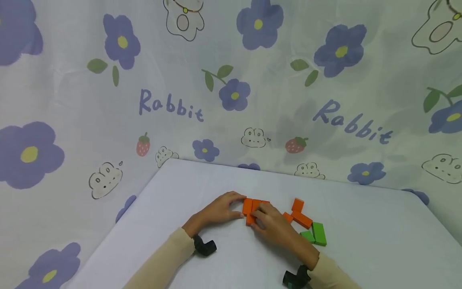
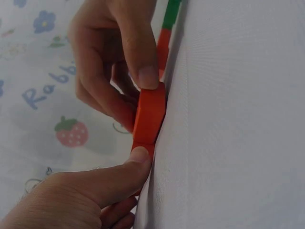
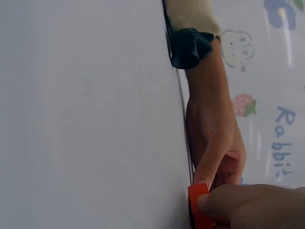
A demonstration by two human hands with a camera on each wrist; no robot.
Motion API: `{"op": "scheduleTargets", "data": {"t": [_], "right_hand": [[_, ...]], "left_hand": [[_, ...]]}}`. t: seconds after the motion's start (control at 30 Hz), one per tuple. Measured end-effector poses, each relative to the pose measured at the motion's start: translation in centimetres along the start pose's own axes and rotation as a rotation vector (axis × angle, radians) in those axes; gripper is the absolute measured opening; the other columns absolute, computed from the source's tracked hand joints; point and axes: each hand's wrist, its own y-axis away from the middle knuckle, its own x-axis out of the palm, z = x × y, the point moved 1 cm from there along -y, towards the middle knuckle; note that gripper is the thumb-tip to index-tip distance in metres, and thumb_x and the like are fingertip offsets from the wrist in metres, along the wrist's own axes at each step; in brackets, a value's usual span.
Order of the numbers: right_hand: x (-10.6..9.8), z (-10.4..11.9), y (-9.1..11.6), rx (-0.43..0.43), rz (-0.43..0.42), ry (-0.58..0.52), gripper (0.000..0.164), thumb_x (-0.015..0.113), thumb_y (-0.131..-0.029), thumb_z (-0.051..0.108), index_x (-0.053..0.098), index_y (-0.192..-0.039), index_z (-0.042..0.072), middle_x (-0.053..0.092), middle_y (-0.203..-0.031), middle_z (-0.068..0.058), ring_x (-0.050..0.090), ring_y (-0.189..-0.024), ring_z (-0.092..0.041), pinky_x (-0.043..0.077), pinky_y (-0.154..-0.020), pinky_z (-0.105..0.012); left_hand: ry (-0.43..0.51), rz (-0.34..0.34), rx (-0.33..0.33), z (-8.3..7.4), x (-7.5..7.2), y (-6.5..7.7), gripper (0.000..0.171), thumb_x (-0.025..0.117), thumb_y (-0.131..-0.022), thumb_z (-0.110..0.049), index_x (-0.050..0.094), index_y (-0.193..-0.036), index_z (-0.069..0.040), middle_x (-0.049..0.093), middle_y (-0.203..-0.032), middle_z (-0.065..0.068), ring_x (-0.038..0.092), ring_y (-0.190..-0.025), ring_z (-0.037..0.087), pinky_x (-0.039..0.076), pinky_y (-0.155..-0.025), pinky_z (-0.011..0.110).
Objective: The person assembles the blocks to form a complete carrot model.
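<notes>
Several orange blocks stand side by side in a small group on the white table. My left hand holds the leftmost orange block, thumb at its near end and index finger at the far end. In front of the group, my right hand pinches another orange block between thumb and fingers. The left wrist view shows that block close against the one under my left thumb. My right fingers partly hide the right side of the group.
Right of my right hand lie loose orange blocks and, closer to me, green blocks. The white tabletop meets a printed cloth at the back. A dark wrist camera sits at each sleeve.
</notes>
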Motion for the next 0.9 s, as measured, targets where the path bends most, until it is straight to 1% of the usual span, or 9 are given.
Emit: {"op": "scheduleTargets", "data": {"t": [0.07, 0.2, 0.33, 0.5, 0.73, 0.83, 0.9], "right_hand": [[0.10, -0.07, 0.04, -0.020, -0.014, 0.031, 0.026, 0.083, -0.082, 0.024, 0.075, -0.102, 0.010, 0.064, -0.104, -0.001, 0.062, -0.098, -0.017, 0.056, -0.095, -0.038], [0.12, -0.17, 0.12, -0.013, -0.013, 0.038, 0.025, 0.083, -0.082, 0.025, 0.074, -0.101, 0.012, 0.064, -0.105, 0.000, 0.062, -0.100, -0.017, 0.052, -0.103, -0.045], [0.14, -0.12, 0.17, -0.004, -0.005, 0.016, 0.024, 0.083, -0.083, 0.025, 0.074, -0.101, 0.012, 0.063, -0.105, 0.001, 0.061, -0.099, -0.017, 0.052, -0.104, -0.046], [0.31, 0.01, 0.31, 0.014, 0.004, 0.012, 0.024, 0.083, -0.082, 0.025, 0.073, -0.101, 0.013, 0.062, -0.104, 0.001, 0.060, -0.098, -0.016, 0.054, -0.101, -0.041], [0.48, 0.11, 0.17, 0.016, -0.005, 0.026, 0.027, 0.082, -0.082, 0.025, 0.072, -0.104, 0.012, 0.062, -0.106, 0.000, 0.059, -0.098, -0.016, 0.057, -0.092, -0.033], [0.27, 0.18, 0.11, 0.031, 0.020, 0.016, 0.029, 0.082, -0.083, 0.025, 0.072, -0.106, 0.011, 0.062, -0.109, 0.000, 0.058, -0.100, -0.015, 0.057, -0.089, -0.030], [0.01, 0.26, 0.08, 0.049, 0.052, -0.001, 0.031, 0.082, -0.083, 0.025, 0.072, -0.108, 0.011, 0.061, -0.110, 0.000, 0.057, -0.101, -0.015, 0.057, -0.088, -0.029]], "left_hand": [[0.000, 0.004, 0.001, 0.09, 0.01, -0.19, 0.061, 0.072, -0.091, -0.042, 0.053, -0.144, -0.020, 0.056, -0.142, -0.004, 0.050, -0.133, 0.015, 0.043, -0.113, 0.042], [-0.005, 0.003, 0.002, 0.10, 0.08, -0.42, 0.062, 0.071, -0.091, -0.045, 0.052, -0.145, -0.021, 0.056, -0.141, -0.004, 0.050, -0.133, 0.015, 0.043, -0.113, 0.043], [0.001, 0.000, -0.008, -0.01, 0.15, -0.28, 0.061, 0.072, -0.091, -0.044, 0.053, -0.144, -0.020, 0.056, -0.141, -0.003, 0.051, -0.133, 0.017, 0.043, -0.113, 0.044], [-0.002, 0.005, -0.015, -0.22, 0.10, 0.00, 0.061, 0.073, -0.090, -0.041, 0.054, -0.144, -0.020, 0.056, -0.142, -0.003, 0.050, -0.134, 0.017, 0.042, -0.114, 0.043], [0.008, 0.002, -0.033, -0.55, -0.23, 0.16, 0.061, 0.074, -0.090, -0.039, 0.053, -0.144, -0.019, 0.055, -0.143, -0.001, 0.049, -0.136, 0.019, 0.040, -0.115, 0.045], [0.016, 0.005, -0.033, -0.60, -0.28, 0.12, 0.061, 0.074, -0.090, -0.038, 0.053, -0.144, -0.019, 0.055, -0.143, 0.000, 0.049, -0.136, 0.020, 0.040, -0.115, 0.046], [0.011, 0.004, -0.027, -0.52, -0.27, 0.06, 0.061, 0.074, -0.090, -0.038, 0.053, -0.144, -0.018, 0.056, -0.143, 0.000, 0.049, -0.136, 0.020, 0.041, -0.115, 0.046]]}}
